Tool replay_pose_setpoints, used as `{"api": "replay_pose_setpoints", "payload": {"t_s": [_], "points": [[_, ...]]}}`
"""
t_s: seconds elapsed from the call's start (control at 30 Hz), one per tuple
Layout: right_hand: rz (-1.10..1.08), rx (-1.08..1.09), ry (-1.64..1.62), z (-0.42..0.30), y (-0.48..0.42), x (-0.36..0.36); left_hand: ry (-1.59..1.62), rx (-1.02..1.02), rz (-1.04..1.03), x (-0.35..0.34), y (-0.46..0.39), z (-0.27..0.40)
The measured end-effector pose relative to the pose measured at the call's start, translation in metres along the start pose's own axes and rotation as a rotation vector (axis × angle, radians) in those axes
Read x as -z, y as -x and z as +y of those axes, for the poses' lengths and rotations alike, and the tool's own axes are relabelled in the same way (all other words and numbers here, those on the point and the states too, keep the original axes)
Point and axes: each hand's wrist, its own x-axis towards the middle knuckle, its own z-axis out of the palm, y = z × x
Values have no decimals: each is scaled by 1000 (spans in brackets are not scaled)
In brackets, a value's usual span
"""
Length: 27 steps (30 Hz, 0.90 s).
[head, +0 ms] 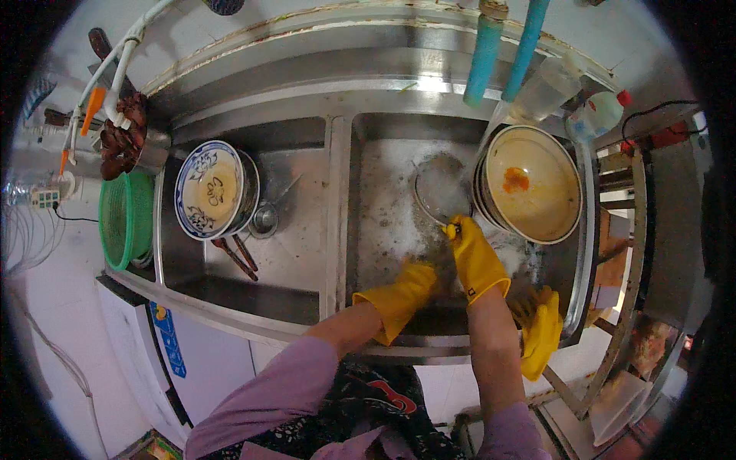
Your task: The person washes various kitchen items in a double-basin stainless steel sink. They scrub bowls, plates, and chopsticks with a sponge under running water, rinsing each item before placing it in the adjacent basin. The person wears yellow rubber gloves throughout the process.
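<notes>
My right hand (472, 253), in a yellow rubber glove, grips the handle end of a round wire-mesh strainer (441, 187) in the right sink basin. My left hand (411, 284), gloved the same way, is blurred low in that basin; its fingers cannot be made out clearly. Right of the strainer stands a stack of large bowls, the top one (540, 184) bearing an orange food stain. In the left basin are blue-and-white patterned bowls (208, 190), a small metal ladle (264, 219) and brown utensil handles (244, 256).
A steel divider (336, 218) parts the basins. Another yellow glove (540, 333) hangs over the front rim. Blue pipes (485, 63), a clear plastic jug (546, 89) and a bottle (595, 115) stand behind. Green baskets (123, 221) sit at the left.
</notes>
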Motion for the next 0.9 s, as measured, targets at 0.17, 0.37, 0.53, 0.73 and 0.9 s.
{"api": "replay_pose_setpoints", "payload": {"t_s": [0.17,0.37,0.53,0.73,0.9], "points": [[-56,154,-44,22,1,7,170,64,-62,27,35,-14],[33,-507,-169,-21,34,-11,768,135,128,19,74,-82],[7,-592,154,-63,71,-37,1523,12,207,36,75,-114],[177,259,1019,-108,134,-78,2247,-493,-208,95,70,-101],[123,382,1072,-135,171,-77,2252,-615,-655,132,104,-63]]}}
